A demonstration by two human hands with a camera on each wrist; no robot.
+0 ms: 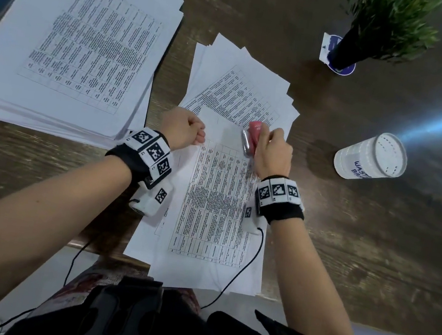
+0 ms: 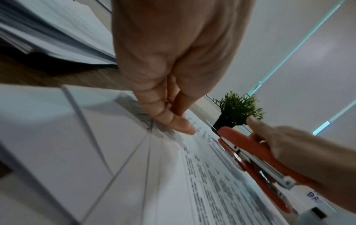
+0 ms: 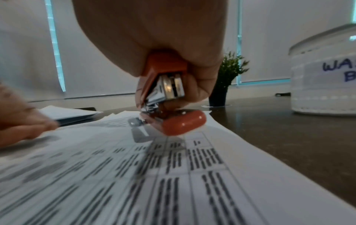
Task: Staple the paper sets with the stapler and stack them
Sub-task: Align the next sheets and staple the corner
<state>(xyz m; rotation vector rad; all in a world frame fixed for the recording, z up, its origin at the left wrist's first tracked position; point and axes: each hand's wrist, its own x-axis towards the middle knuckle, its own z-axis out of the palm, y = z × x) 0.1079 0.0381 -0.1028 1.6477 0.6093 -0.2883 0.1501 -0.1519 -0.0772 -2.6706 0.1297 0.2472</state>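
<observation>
Stapler point(image 1: 251, 139): gripped in right hand point(image 1: 272, 154), nose at paper set point(image 1: 218, 195) far corner (long axis along that edge); left hand point(image 1: 182, 128) beside stapler, fingertips pressing sheet.

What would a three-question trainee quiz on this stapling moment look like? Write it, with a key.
1. True or false: the right hand grips the stapler.
2. Where is the left hand? A) on the tall stack B) fingertips on the paper set C) on the cup
3. Fill in: the plant stands at the table's far ____ side.

Key: 1 true; 2 B; 3 right.
</observation>
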